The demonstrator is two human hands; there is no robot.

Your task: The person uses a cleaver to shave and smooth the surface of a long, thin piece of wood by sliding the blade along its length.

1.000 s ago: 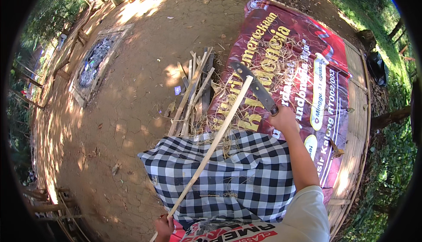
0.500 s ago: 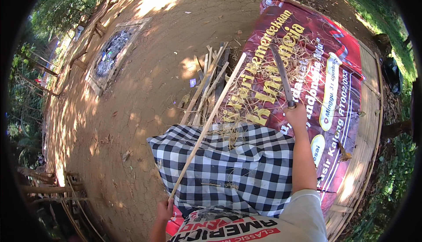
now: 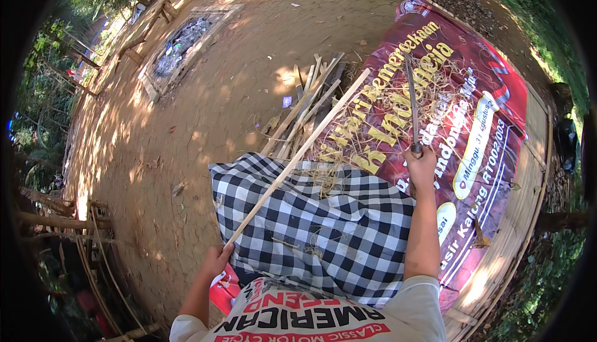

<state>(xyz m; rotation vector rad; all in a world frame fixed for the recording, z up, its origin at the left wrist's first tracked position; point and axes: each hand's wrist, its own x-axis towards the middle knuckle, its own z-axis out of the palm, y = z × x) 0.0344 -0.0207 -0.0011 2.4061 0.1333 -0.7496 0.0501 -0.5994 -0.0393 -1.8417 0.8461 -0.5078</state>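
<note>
My left hand (image 3: 217, 258) is closed round the lower end of a long, pale wooden strip (image 3: 297, 157), probably bamboo, which slants up and right across my lap. My right hand (image 3: 420, 165) grips the dark handle of a machete (image 3: 412, 102), its long narrow blade pointing away from me above the banner. A black-and-white checked cloth (image 3: 311, 236) covers my lap, with a few shavings on it. Curly pale shavings (image 3: 398, 106) lie scattered over the red printed banner (image 3: 497, 93) around the blade. The strip's far end reaches the banner's left edge.
A pile of split wooden strips (image 3: 305, 115) rests on the cracked earth (image 3: 161, 174) left of the banner. Farther left is a framed pit of ash (image 3: 185, 42). A bamboo platform (image 3: 528, 174) runs beneath the banner. Wooden poles (image 3: 59, 219) stand at the lower left.
The view has shifted, so the ground and banner appear farther right. My left hand and forearm show more fully, still holding the strip. The machete blade now looks narrower and more upright.
</note>
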